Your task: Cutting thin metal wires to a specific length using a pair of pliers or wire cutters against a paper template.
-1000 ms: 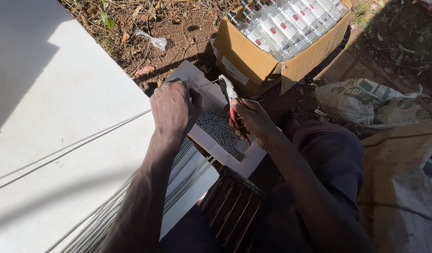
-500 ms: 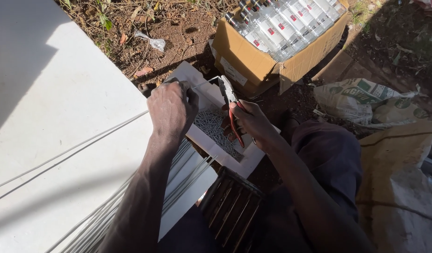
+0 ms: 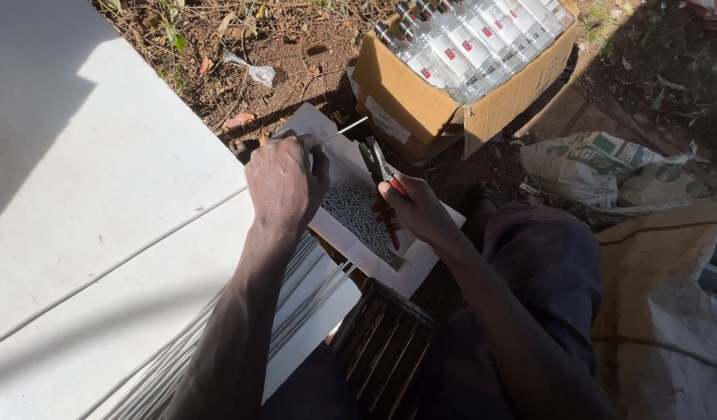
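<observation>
Head view, looking down: thin white rod [image 3: 344,129] pinched in the curled fingers [image 3: 302,144] of the left hand [image 3: 285,183], short free end sticking out past the knuckles toward the upper right, long remainder trailing back under the wrist and across the white board [image 3: 78,202] to the lower left. Just right of those fingers, red-handled pliers [image 3: 380,175] gripped in the right hand [image 3: 417,210], fingers wrapped tight round the handles, metal nose pointing up and standing open close beside the rod's free end but apart from it. Directly below and between both sets of fingers, shallow white tray [image 3: 421,257] holding a heap of short cut grey pieces [image 3: 358,214]; pliers handles hanging over that heap. Under the left forearm, bundle of long white rods [image 3: 312,288] lying side by side on the board's edge. Nearer the body than the right fingers, dark slatted wooden frame [image 3: 382,350] propped by the knee, dark trouser leg [image 3: 537,264] beside it. Beyond the fingertips, well apart, open cardboard box [image 3: 421,101] packed with clear bottles [image 3: 467,39] on bare soil with dry leaves. Far right of the right hand, crumpled printed sack [image 3: 599,159] and brown sacking [image 3: 662,311] on the ground.
</observation>
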